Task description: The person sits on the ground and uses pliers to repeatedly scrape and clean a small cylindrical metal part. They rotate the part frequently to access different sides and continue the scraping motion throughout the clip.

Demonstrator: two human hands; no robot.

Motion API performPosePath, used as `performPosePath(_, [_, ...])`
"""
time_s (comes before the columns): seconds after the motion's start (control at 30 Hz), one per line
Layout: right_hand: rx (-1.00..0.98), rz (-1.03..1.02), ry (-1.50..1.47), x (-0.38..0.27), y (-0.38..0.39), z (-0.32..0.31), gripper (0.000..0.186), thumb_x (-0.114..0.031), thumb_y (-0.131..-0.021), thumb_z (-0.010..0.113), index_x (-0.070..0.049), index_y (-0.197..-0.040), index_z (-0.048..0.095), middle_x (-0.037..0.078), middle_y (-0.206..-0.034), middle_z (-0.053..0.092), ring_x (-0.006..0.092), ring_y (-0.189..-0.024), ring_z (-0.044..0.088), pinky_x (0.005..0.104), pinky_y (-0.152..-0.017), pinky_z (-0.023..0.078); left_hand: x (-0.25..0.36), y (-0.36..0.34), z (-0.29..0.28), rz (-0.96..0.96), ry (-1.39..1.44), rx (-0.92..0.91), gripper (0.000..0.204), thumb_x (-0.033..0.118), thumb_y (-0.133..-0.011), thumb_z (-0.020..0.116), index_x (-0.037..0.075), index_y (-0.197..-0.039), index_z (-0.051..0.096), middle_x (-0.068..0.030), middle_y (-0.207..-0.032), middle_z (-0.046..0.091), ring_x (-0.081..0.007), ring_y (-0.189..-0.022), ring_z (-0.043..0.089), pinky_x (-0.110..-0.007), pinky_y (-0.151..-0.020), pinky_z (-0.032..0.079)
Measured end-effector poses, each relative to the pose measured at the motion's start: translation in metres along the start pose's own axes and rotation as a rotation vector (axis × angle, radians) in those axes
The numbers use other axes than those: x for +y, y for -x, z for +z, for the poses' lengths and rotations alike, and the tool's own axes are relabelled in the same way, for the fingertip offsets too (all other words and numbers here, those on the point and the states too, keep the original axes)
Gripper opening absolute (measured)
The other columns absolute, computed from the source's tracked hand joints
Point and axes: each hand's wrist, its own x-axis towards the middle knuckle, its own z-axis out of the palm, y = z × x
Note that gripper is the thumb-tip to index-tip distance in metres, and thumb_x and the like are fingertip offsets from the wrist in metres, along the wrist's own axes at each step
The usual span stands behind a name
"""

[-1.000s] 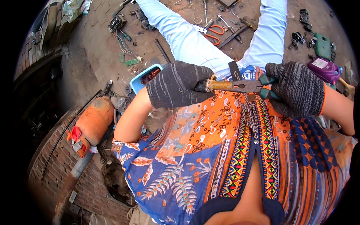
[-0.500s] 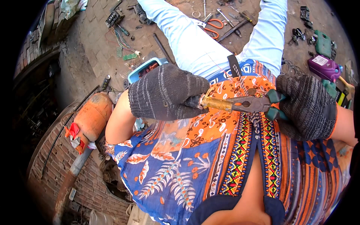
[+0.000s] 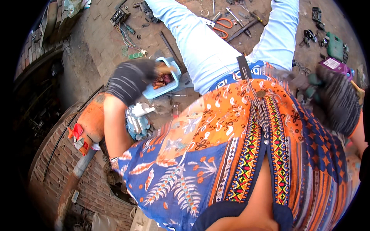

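Observation:
My left hand [image 3: 131, 79], in a dark knit glove, reaches out to my left over a light blue tray [image 3: 171, 82] that holds reddish copper bits. The hand is blurred, its fingers are curled, and a small brass-coloured piece [image 3: 165, 68] shows at the fingertips. My right hand [image 3: 337, 102], also gloved and blurred, is out at my right side. It is closed on green-handled pliers [image 3: 311, 81]. My patterned orange and blue shirt fills the space between the hands.
An orange cylinder [image 3: 90, 123] and a white and blue motor part [image 3: 137, 119] lie by my left arm. Orange-handled scissors [image 3: 223, 29], several hand tools, a green case [image 3: 335, 46] and a purple box [image 3: 334, 63] are scattered on the brick ground around my legs.
The hands, which met over my lap with pliers gripping a brass piece, have parted. The left swung out to the blue tray and the right pulled away to the right.

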Motion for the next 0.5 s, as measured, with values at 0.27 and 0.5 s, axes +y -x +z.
performPosePath(0.27, [0.07,-0.337,0.192,-0.047,-0.047,-0.012,0.033,-0.001,-0.08,0.058,0.0,-0.112,0.054,0.019,-0.134,0.04,0.0315,-0.123,0.041,0.0358,-0.101,0.032,-0.003,-0.017,-0.008,-0.016,-0.071,0.506,0.02,0.017,-0.076,0.063,0.011,-0.096,0.063,-0.0104,-0.085,0.064,-0.0267,-0.077,0.063,-0.036,-0.066,0.05])
performPosePath(0.5, [-0.093,-0.708,-0.116,-0.137,-0.077,-0.025,0.032,-0.008,-0.069,0.066,0.003,-0.098,0.059,0.025,-0.117,0.048,0.041,-0.103,0.05,0.0453,-0.09,0.04,0.052,-0.056,-0.039,0.578,-0.287,0.77,0.03,0.019,-0.07,0.062,0.015,-0.1,0.064,-0.0051,-0.088,0.063,-0.0215,-0.076,0.062,-0.036,-0.066,0.049])
